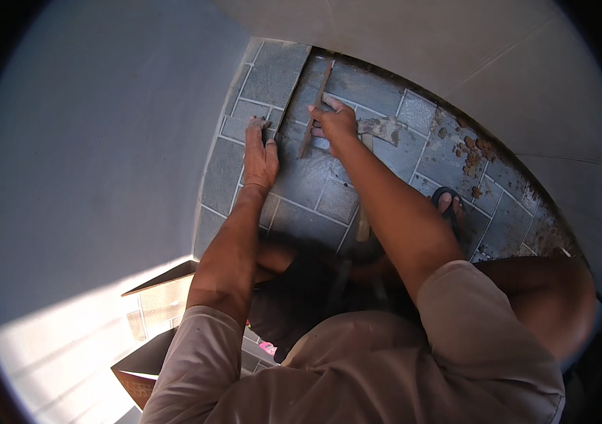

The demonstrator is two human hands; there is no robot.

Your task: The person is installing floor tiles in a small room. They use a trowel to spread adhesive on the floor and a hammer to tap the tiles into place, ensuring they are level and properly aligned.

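Observation:
My right hand (336, 124) grips a thin, narrow brown strip (326, 79), probably wood, between thumb and fingers. It stands at a slant over the grey tiles, right of a dark straight edge (292, 95) in the paving. My left hand (261, 159) rests on the tiles left of that edge, fingers stretched forward and thumb apart. Its fingertips look grey with dust; whether anything small lies under them is hidden. Just right of my right hand lies a hammer (380, 129) with a grey metal head. Its wooden handle runs beneath my right forearm and shows again lower down.
Grey floor tiles (301, 219) with pale joints spread under me. Crumbled reddish debris (474, 155) lies at right, along a curved wall foot. My sandalled foot (449, 203) stands beside it. A grey wall (103, 141) rises at left, with angled brown pieces (135, 385) at lower left.

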